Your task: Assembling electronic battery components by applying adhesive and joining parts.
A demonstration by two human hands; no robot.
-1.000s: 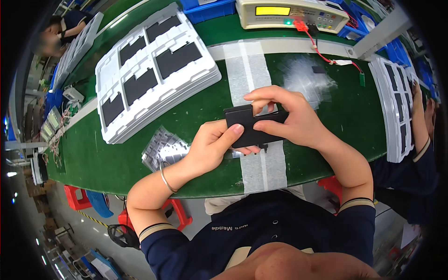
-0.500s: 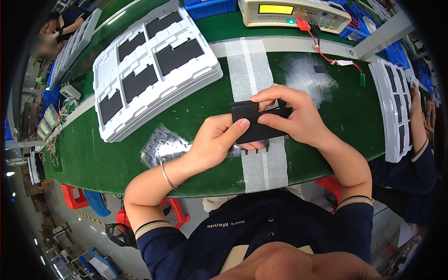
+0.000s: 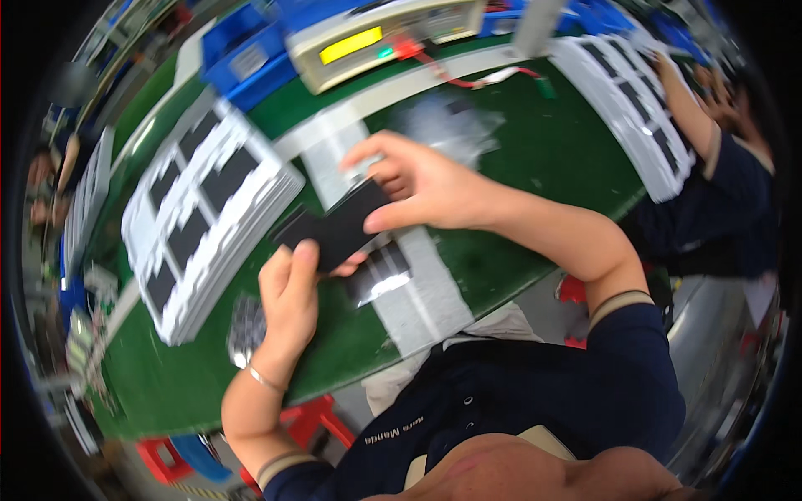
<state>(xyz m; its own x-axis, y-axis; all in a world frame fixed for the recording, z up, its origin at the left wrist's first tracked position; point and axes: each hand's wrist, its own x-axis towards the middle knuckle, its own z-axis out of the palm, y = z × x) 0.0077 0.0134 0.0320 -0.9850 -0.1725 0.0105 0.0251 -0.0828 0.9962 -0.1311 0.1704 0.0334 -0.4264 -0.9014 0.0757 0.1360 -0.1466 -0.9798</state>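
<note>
A flat black L-shaped piece with a notch in one edge (image 3: 341, 232) is held tilted above the green table, between both hands. My left hand (image 3: 290, 288) grips its lower left end, thumb on top and fingertips showing beneath. At the upper right end, the thumb of my right hand (image 3: 430, 188) presses on the piece, with the index finger raised and bent above. The right hand's other fingers are partly hidden behind it. Just below the piece, a clear film with dark patches (image 3: 380, 273) lies across a white strip (image 3: 422, 313) on the table. Motion blurs the fine detail.
Stacked white trays (image 3: 213, 259) with black pieces stand at left, more trays (image 3: 626, 117) at far right beside another person's arm (image 3: 689, 100). Clear films (image 3: 447, 125) lie behind my right hand, another pile (image 3: 247, 327) by my left wrist. A tester (image 3: 384, 46) and blue bins (image 3: 246, 54) stand behind.
The view has turned, so the table appears shifted left and tilted. Both hands still hold the black piece, which now slants up to the right. The clear film below it shows more fully.
</note>
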